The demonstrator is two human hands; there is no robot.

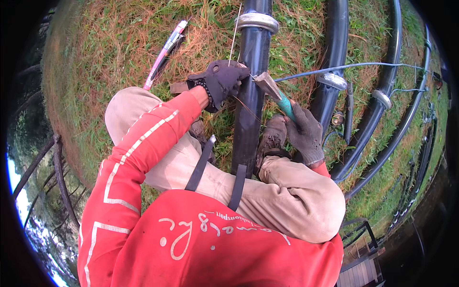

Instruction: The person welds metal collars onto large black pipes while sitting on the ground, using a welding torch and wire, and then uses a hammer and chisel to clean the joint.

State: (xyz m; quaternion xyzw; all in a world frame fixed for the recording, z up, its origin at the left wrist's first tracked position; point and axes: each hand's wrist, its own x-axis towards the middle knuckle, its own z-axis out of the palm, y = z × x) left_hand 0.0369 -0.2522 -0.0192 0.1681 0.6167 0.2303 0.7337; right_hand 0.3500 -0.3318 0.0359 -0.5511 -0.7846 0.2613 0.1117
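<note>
A long black pipe (249, 107) with a metal collar (257, 21) runs between my legs. My left hand (222, 82), in a dark worn glove, is closed at the pipe's left side with its fingertips against it. A thin pale rod (234, 38) rises from that glove; a small bright tip also shows by the fingertips, too fine to name. In a grey glove, my right hand (305, 134) grips the teal handle of a hammer (286, 103). Its worn metal head (267, 85) is over the pipe's right edge, close to my left fingertips.
More black pipes (333, 43) with metal collars lie to the right, crossed by a blue cable (330, 70). A long pink-and-white packet (165, 53) rests on the grass at the left. My boot (273, 136) stands beside the pipe. Bare branches (62, 177) are at far left.
</note>
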